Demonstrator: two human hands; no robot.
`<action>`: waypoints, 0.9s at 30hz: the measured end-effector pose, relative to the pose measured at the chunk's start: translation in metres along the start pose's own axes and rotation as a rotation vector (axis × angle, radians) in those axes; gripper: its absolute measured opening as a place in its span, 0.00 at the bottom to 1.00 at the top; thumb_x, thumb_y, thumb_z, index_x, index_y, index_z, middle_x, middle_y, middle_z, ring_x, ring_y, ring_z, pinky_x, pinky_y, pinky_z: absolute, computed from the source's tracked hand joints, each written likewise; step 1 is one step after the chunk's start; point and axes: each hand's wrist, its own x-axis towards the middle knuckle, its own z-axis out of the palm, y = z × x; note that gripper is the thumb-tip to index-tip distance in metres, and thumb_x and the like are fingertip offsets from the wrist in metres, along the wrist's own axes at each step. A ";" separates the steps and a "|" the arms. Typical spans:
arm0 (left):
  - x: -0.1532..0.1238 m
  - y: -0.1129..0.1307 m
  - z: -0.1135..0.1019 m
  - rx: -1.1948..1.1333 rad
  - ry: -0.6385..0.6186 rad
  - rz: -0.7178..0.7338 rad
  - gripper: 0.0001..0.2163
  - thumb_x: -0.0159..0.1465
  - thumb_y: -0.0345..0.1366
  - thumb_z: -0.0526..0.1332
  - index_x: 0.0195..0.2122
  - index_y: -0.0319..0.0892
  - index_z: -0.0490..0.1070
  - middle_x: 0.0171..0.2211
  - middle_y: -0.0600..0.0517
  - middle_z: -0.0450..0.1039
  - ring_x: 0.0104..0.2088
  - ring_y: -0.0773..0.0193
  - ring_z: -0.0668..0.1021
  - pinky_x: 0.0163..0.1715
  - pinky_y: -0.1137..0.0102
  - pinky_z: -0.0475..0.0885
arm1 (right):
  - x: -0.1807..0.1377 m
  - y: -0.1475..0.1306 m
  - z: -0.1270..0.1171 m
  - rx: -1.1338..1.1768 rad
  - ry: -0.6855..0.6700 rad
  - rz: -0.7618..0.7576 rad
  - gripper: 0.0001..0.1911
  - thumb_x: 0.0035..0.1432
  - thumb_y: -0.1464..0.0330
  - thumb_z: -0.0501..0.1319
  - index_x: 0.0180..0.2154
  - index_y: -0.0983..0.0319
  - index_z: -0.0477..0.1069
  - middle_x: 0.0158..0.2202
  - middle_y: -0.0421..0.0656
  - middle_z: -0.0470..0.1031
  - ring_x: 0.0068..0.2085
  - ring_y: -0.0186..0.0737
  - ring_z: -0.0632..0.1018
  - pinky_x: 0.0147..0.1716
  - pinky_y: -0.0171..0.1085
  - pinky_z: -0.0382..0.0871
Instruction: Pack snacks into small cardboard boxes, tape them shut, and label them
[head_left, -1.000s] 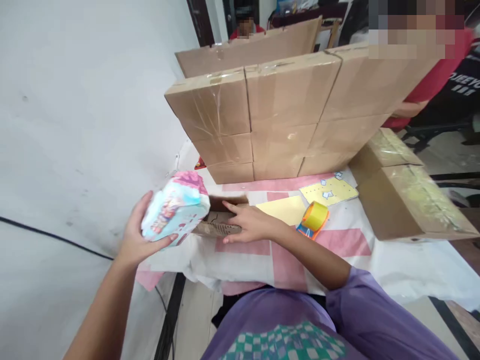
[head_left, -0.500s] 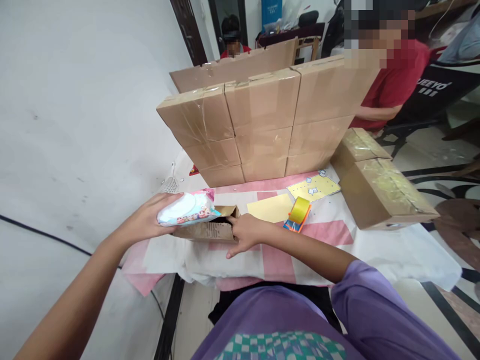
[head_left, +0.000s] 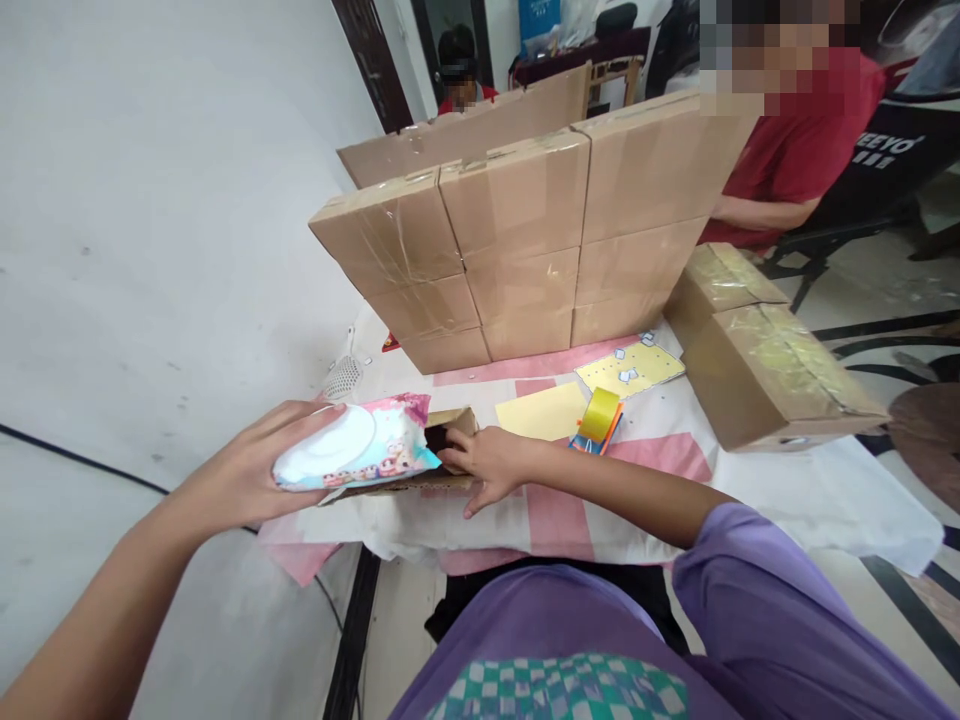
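A pack of wet wipes [head_left: 375, 440] with a white lid and a pink and blue wrapper lies tilted over an open cardboard box [head_left: 452, 420]. My left hand [head_left: 259, 465] grips its left end. The pack's right end is at the box opening and covers much of the box. At the box's right end, my right hand [head_left: 491, 465] has its fingers inside the opening and its thumb outside, holding the edge. The fingertips are partly hidden in the dark opening.
Taped cardboard boxes [head_left: 525, 220] form a wall behind. More boxes [head_left: 787, 360] stand at right. A tape dispenser [head_left: 600, 418], yellow sheets [head_left: 541, 412] and a white perforated scoop [head_left: 345, 375] lie on the tablecloth. A person in red [head_left: 817, 140] sits beyond.
The wipes pack has moved left and slightly down with my left hand, tilting its lid more into view. The box opening shows wider, and my right fingers reach further in.
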 end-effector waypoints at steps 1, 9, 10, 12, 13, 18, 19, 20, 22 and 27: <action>-0.004 0.003 0.000 -0.015 0.006 -0.005 0.36 0.63 0.45 0.67 0.71 0.55 0.56 0.61 0.46 0.68 0.58 0.54 0.75 0.53 0.66 0.75 | -0.002 0.001 -0.002 0.005 0.011 -0.012 0.48 0.57 0.38 0.62 0.64 0.66 0.59 0.59 0.61 0.66 0.36 0.48 0.79 0.31 0.42 0.69; -0.012 0.007 0.057 -0.086 -0.093 -0.055 0.34 0.63 0.43 0.66 0.70 0.48 0.59 0.61 0.43 0.70 0.57 0.52 0.77 0.53 0.64 0.76 | -0.025 0.009 -0.026 0.182 0.172 0.076 0.35 0.62 0.39 0.60 0.51 0.64 0.63 0.57 0.57 0.65 0.37 0.43 0.75 0.32 0.40 0.68; -0.012 0.004 0.068 -0.099 -0.108 -0.064 0.34 0.63 0.43 0.66 0.70 0.46 0.59 0.62 0.42 0.70 0.58 0.51 0.77 0.55 0.63 0.75 | -0.026 0.009 -0.026 0.201 0.161 0.091 0.34 0.63 0.40 0.60 0.50 0.64 0.63 0.56 0.55 0.67 0.38 0.43 0.75 0.32 0.39 0.67; -0.014 -0.001 0.088 -0.124 -0.117 -0.073 0.36 0.62 0.46 0.66 0.70 0.44 0.60 0.64 0.41 0.69 0.61 0.49 0.74 0.58 0.61 0.73 | -0.028 0.009 -0.021 0.230 0.136 0.098 0.31 0.64 0.42 0.59 0.50 0.63 0.64 0.54 0.52 0.69 0.38 0.43 0.75 0.30 0.37 0.64; -0.016 -0.004 0.096 -0.131 -0.115 -0.077 0.36 0.62 0.46 0.67 0.70 0.44 0.60 0.65 0.41 0.68 0.63 0.48 0.73 0.59 0.61 0.72 | -0.029 0.008 -0.017 0.241 0.131 0.097 0.31 0.65 0.42 0.59 0.50 0.62 0.64 0.53 0.51 0.70 0.38 0.42 0.75 0.30 0.36 0.63; -0.030 0.000 0.116 -0.068 -0.150 -0.162 0.38 0.64 0.45 0.65 0.74 0.47 0.53 0.66 0.42 0.66 0.63 0.48 0.72 0.59 0.61 0.72 | -0.033 0.008 0.005 0.272 0.179 0.115 0.29 0.67 0.43 0.56 0.51 0.62 0.65 0.53 0.50 0.70 0.40 0.43 0.75 0.31 0.38 0.65; -0.032 0.003 0.119 -0.037 -0.180 -0.192 0.39 0.64 0.45 0.64 0.75 0.47 0.52 0.65 0.42 0.67 0.61 0.48 0.73 0.57 0.60 0.73 | -0.033 0.008 0.008 0.278 0.191 0.122 0.29 0.68 0.43 0.56 0.51 0.62 0.64 0.54 0.50 0.70 0.41 0.44 0.75 0.32 0.38 0.66; -0.033 0.008 0.123 0.005 -0.215 -0.221 0.40 0.64 0.45 0.64 0.75 0.48 0.51 0.64 0.41 0.68 0.60 0.47 0.73 0.55 0.59 0.73 | -0.033 0.008 0.010 0.285 0.203 0.132 0.28 0.68 0.44 0.55 0.52 0.62 0.64 0.54 0.51 0.69 0.42 0.45 0.75 0.33 0.39 0.67; -0.033 0.018 0.131 0.128 -0.286 -0.263 0.38 0.63 0.44 0.65 0.74 0.49 0.55 0.62 0.41 0.70 0.59 0.43 0.74 0.54 0.54 0.73 | -0.032 0.008 0.012 0.301 0.225 0.148 0.26 0.69 0.46 0.56 0.52 0.62 0.64 0.54 0.51 0.69 0.42 0.45 0.75 0.36 0.40 0.69; -0.022 0.037 0.149 0.335 -0.464 -0.311 0.29 0.67 0.28 0.53 0.70 0.50 0.64 0.60 0.37 0.71 0.57 0.40 0.76 0.54 0.49 0.70 | -0.025 0.003 0.010 0.350 0.279 0.199 0.22 0.71 0.50 0.56 0.51 0.61 0.64 0.54 0.51 0.69 0.42 0.45 0.75 0.38 0.41 0.70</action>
